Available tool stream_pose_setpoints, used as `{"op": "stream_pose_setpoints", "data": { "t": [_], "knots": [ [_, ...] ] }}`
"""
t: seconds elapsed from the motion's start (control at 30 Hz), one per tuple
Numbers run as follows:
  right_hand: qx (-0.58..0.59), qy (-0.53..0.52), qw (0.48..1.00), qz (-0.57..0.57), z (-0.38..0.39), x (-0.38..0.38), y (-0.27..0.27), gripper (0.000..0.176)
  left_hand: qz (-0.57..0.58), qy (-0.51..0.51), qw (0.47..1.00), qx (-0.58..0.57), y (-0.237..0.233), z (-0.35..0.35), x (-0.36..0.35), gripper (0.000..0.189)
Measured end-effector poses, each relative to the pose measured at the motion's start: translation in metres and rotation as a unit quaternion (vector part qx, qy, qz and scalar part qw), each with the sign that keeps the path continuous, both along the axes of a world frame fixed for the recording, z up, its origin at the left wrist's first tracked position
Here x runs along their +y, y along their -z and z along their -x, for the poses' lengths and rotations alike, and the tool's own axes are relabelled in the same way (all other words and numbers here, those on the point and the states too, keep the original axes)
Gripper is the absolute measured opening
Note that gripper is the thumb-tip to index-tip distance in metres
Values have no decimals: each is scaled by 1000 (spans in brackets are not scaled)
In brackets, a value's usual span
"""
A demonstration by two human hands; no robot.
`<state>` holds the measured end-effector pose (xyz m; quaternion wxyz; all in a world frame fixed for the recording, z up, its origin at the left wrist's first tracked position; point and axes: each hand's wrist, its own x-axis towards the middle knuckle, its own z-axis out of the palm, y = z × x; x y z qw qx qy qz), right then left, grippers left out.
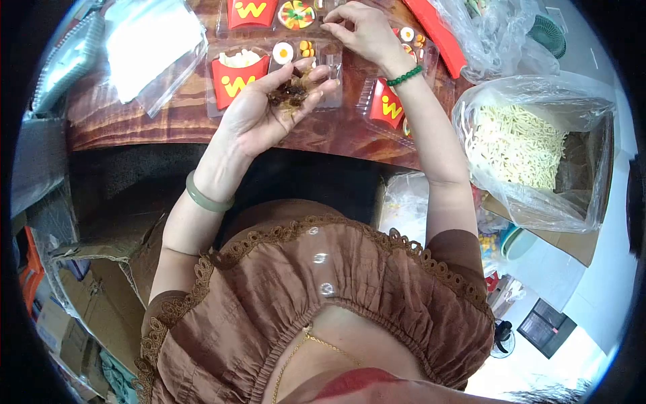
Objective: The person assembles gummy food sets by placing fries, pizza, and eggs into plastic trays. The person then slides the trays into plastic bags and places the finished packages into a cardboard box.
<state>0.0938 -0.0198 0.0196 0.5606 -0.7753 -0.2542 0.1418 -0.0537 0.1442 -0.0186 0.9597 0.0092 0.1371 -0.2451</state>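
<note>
My left hand [259, 111], with a pale green bangle at the wrist, is cupped palm up over the table edge. It holds a small heap of dark brown pieces [291, 93]. My right hand [363, 30], wearing a green bead bracelet, reaches further in, its fingertips pinched together over a clear plastic tray [331, 74]. Whether anything is between those fingertips is too small to tell. The tray compartments hold miniature food: a red fries box with a yellow W [234, 77], a fried egg [283, 52] and a small pizza [296, 13].
More clear trays with red fries boxes [387, 104] lie on the brown wooden table [134, 114]. A plastic bag of pale yellow noodle-like strips [518, 145] sits in a cardboard box at the right. Clear plastic bags [155, 47] lie at the upper left, cardboard boxes at the lower left.
</note>
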Motion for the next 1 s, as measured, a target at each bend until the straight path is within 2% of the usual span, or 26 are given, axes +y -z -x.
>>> {"op": "stream_pose_setpoints", "data": {
  "t": [0.07, 0.13, 0.27, 0.33, 0.43, 0.53, 0.63, 0.73, 0.9, 1.0],
  "knots": [
    [7, 0, 1000, 1, 2, 1, 0, 24, -7, -11, 1000, 7, -1, 1, -1, 30],
    [11, 0, 1000, 1, 3, 0, -1, 24, 58, -27, 997, -51, 1, -4, -1, 31],
    [20, -1, 1000, -2, 9, -1, -7, 24, 109, -20, 992, -55, 5, -12, -2, 32],
    [25, -3, 1000, -3, 16, -7, -13, 24, 104, -41, 989, -101, 1, -14, -6, 33],
    [33, -4, 999, -5, 28, -25, -24, 24, 66, -35, 993, -90, -5, -16, -9, 33],
    [43, 10, 999, -8, 40, -42, -29, 24, 70, -19, 989, -131, 9, -19, -14, 33],
    [49, 24, 998, -10, 48, -55, -32, 24, 20, 13, 991, -129, 6, -20, -23, 32],
    [58, 30, 998, -13, 53, -66, -34, 24, 59, 36, 990, -121, 0, -19, -34, 30],
    [74, 41, 996, -19, 63, -77, -35, 25, 11, 38, 994, -106, 2, -18, -49, 32],
    [80, 45, 995, -24, 65, -88, -37, 25, -28, 29, 995, -90, -18, -13, -59, 36]
  ]
}}
